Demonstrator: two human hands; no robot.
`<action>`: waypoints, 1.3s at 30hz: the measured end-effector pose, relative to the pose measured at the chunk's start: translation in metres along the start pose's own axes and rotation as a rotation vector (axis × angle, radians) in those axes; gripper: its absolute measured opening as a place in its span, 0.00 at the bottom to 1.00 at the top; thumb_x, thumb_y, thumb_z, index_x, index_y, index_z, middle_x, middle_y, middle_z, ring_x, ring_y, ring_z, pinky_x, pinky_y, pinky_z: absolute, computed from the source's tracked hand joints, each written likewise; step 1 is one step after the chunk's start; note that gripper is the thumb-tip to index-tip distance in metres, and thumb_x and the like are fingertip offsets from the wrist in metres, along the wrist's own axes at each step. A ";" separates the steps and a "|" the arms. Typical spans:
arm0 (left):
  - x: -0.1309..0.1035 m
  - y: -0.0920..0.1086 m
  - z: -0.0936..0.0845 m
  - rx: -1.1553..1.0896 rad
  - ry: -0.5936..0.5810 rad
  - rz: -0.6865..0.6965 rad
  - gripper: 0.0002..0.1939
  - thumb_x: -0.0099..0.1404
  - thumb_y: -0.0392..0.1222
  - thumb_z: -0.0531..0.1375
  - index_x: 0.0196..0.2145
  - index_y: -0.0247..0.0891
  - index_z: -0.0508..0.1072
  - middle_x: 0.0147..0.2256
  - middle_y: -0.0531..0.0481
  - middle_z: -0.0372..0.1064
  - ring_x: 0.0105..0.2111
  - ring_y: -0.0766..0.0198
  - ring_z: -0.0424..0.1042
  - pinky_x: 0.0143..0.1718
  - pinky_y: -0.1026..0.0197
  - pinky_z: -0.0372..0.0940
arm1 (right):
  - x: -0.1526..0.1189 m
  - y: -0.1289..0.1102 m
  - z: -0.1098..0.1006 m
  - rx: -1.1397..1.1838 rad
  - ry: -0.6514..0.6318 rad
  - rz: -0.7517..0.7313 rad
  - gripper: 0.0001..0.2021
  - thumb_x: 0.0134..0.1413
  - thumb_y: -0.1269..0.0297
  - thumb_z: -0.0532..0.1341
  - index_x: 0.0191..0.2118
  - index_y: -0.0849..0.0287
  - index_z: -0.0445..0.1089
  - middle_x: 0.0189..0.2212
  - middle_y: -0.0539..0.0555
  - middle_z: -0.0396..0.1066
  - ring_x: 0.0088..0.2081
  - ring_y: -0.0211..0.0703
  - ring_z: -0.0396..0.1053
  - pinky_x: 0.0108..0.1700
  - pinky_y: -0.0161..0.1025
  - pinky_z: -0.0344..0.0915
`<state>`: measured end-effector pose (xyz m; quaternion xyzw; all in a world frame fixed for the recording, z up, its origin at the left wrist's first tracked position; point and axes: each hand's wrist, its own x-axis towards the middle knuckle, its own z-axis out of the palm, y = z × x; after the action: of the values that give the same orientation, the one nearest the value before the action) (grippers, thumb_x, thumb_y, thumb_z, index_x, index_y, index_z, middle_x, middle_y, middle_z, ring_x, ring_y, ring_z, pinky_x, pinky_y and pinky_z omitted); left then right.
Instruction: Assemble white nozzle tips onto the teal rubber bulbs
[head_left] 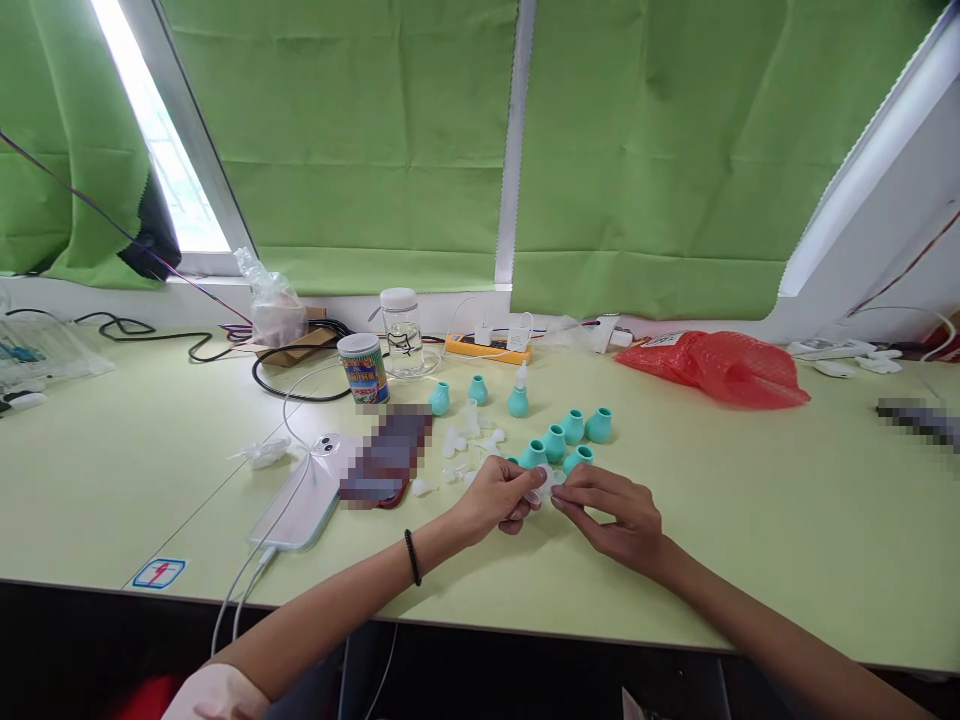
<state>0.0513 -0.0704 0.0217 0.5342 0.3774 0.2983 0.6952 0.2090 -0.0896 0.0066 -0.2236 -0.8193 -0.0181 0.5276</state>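
Between my two hands is a small translucent white plastic piece (546,484), partly covered by fingers. My left hand (501,493) pinches it from the left. The fingers of my right hand (616,510) are pinched at its right side; I cannot tell whether they hold a second small part. Just beyond, several turquoise rubber bulbs (574,427) stand with their round openings up. Farther back, one turquoise bulb (517,402) carries a white nozzle (521,376). Loose translucent plastic parts (454,442) lie left of the bulbs.
To the left lie a dark phone (390,452) and a pale phone (296,500) with a white cable. A printed can (363,370), a lidded jar (403,335) and an orange power strip (487,348) stand behind. A red plastic bag (712,368) lies back right.
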 end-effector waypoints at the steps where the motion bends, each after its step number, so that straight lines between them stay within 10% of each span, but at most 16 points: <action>1: 0.000 0.000 0.000 0.011 -0.001 0.003 0.22 0.46 0.55 0.57 0.14 0.32 0.59 0.09 0.60 0.48 0.09 0.79 0.43 0.11 0.70 0.39 | 0.000 0.000 0.000 -0.010 -0.004 0.000 0.11 0.42 0.77 0.57 0.34 0.56 0.67 0.21 0.50 0.67 0.24 0.36 0.65 0.25 0.34 0.65; 7: -0.001 0.001 0.001 0.014 -0.018 0.029 0.21 0.46 0.55 0.57 0.14 0.32 0.59 0.09 0.60 0.48 0.09 0.79 0.43 0.10 0.70 0.39 | -0.005 0.000 0.001 -0.046 -0.086 0.052 0.07 0.47 0.76 0.53 0.32 0.58 0.62 0.22 0.51 0.64 0.26 0.37 0.64 0.27 0.35 0.63; 18: -0.001 0.019 -0.020 0.017 -0.112 0.081 0.19 0.52 0.52 0.53 0.15 0.34 0.57 0.09 0.61 0.46 0.09 0.79 0.42 0.11 0.71 0.40 | 0.005 -0.017 0.002 0.503 0.040 0.608 0.04 0.54 0.65 0.48 0.33 0.58 0.56 0.16 0.46 0.58 0.18 0.32 0.58 0.18 0.30 0.58; 27: -0.008 0.055 -0.064 1.056 0.441 0.490 0.15 0.50 0.50 0.56 0.24 0.33 0.70 0.18 0.53 0.62 0.19 0.71 0.58 0.21 0.68 0.52 | 0.077 0.035 0.007 -0.137 -0.600 0.233 0.07 0.52 0.66 0.49 0.30 0.59 0.62 0.28 0.53 0.65 0.33 0.40 0.61 0.33 0.36 0.58; 33: 0.013 0.024 -0.083 1.379 0.425 0.310 0.13 0.50 0.38 0.56 0.35 0.33 0.70 0.25 0.49 0.68 0.26 0.64 0.65 0.30 0.64 0.58 | 0.082 0.064 0.038 -0.161 -1.036 0.232 0.06 0.45 0.71 0.52 0.27 0.61 0.65 0.26 0.52 0.66 0.29 0.38 0.62 0.28 0.32 0.54; 39: 0.020 0.009 -0.084 1.533 0.388 0.331 0.15 0.51 0.34 0.54 0.39 0.33 0.68 0.29 0.47 0.67 0.32 0.61 0.65 0.35 0.62 0.59 | 0.080 0.077 0.042 -0.181 -0.971 0.316 0.05 0.43 0.68 0.54 0.27 0.60 0.66 0.24 0.50 0.67 0.26 0.36 0.62 0.26 0.30 0.54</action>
<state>-0.0088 -0.0086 0.0139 0.8501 0.5069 0.1430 0.0047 0.1753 0.0180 0.0418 -0.3720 -0.9211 0.0969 0.0614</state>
